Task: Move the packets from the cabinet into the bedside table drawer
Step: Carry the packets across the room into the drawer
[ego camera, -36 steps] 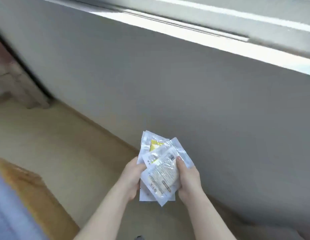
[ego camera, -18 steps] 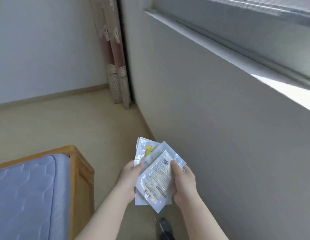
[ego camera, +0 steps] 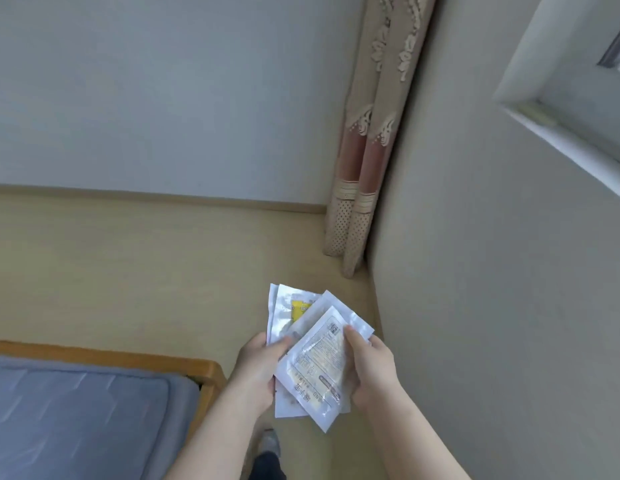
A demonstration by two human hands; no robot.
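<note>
A fanned stack of clear plastic packets (ego camera: 313,355) with printed labels, one showing yellow, is held between both hands in front of my body. My left hand (ego camera: 258,370) grips the stack's left edge, thumb on top. My right hand (ego camera: 369,372) grips the right edge, thumb pressed on the top packet. Neither the cabinet nor the bedside table drawer is in view.
A bed with a blue mattress (ego camera: 76,417) and a wooden frame (ego camera: 204,370) fills the lower left. A grey wall (ego camera: 492,271) runs along the right under a window sill (ego camera: 550,129). A patterned curtain (ego camera: 364,168) hangs in the corner. Beige floor (ego camera: 145,271) stretches ahead.
My view has swung left, from the wall below the window toward the room corner and the bed. Both hands keep the same hold on the packets.
</note>
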